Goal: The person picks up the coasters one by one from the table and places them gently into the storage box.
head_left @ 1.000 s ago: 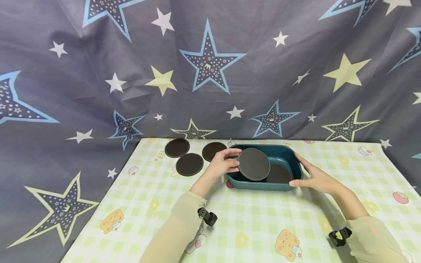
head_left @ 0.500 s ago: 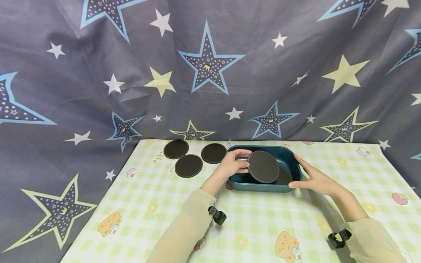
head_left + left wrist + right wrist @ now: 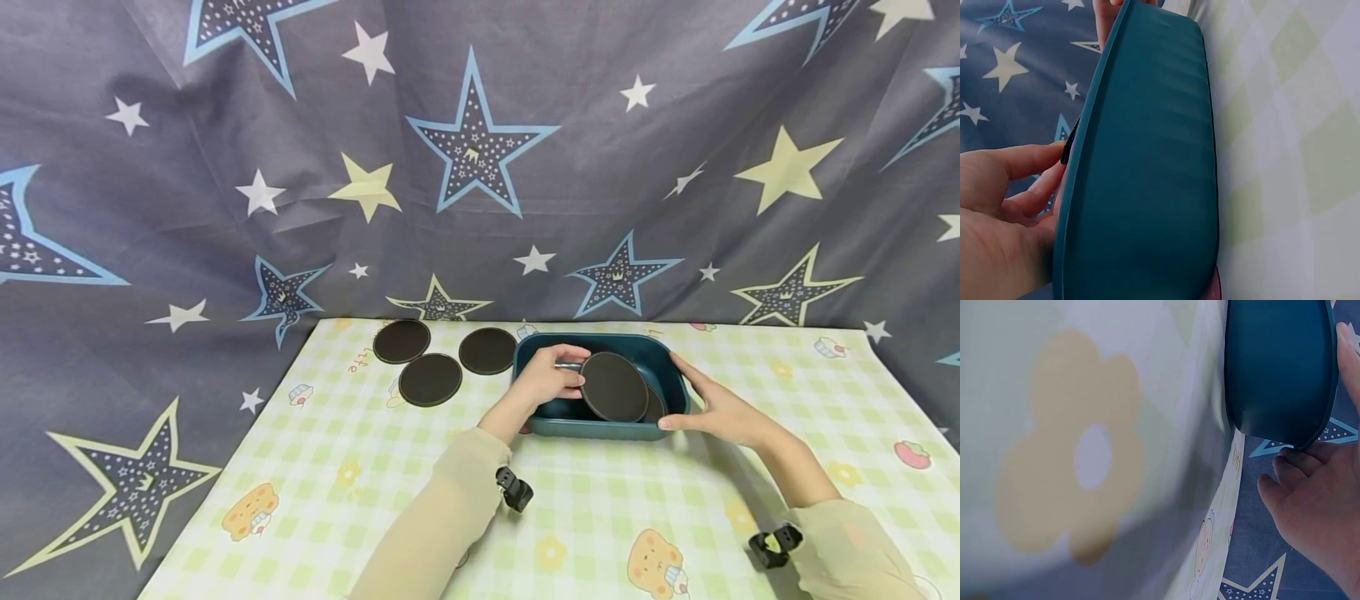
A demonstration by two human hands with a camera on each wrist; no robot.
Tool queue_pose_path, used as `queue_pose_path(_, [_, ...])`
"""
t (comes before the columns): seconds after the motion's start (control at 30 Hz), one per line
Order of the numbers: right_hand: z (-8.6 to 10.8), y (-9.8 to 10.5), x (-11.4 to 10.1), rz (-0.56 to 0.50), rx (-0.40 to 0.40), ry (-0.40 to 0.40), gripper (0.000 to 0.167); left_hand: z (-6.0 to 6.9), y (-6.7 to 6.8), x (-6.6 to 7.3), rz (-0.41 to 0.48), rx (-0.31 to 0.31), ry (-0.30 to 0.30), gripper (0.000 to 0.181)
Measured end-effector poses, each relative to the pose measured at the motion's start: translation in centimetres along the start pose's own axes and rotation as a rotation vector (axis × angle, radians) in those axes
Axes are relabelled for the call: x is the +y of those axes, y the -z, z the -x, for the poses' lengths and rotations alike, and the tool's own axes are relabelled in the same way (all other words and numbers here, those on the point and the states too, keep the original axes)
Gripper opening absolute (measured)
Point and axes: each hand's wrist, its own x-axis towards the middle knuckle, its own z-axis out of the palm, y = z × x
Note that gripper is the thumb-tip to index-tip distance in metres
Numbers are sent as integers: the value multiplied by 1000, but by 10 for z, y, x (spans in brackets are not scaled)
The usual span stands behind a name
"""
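The right hand (image 3: 716, 410) holds the box (image 3: 592, 430) at its right end, the thumb at the near corner and the fingers farther back. The left hand (image 3: 546, 379) pinches the tilted disc (image 3: 615, 387) by its left edge, in the opening of the box. Under it shows part of a lower disc (image 3: 657, 407); whether they touch, I cannot tell. The step in hand seems to be placing the disc inside. The next move probably calls for laying it flatter, then loosening the fingers, with the box steady. To the left, on the cloth (image 3: 360, 533), lie a front disc (image 3: 431, 380), a right disc (image 3: 487, 351) and, farthest, a rear disc (image 3: 402, 342).
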Motion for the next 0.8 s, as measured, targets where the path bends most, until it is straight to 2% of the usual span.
queue_pose_path(0.23, [1, 0, 0, -1, 5, -1, 110, -7, -7, -3, -23, -3, 2, 38])
queue_pose_path(0.53, [0, -1, 0, -14, 4, 11, 108, -10, -13, -4, -30, -3, 22, 38])
queue_pose_path(0.8, [0, -1, 1, -9, 3, 4, 109, -11, -18, -6, -78, 10, 47, 40])
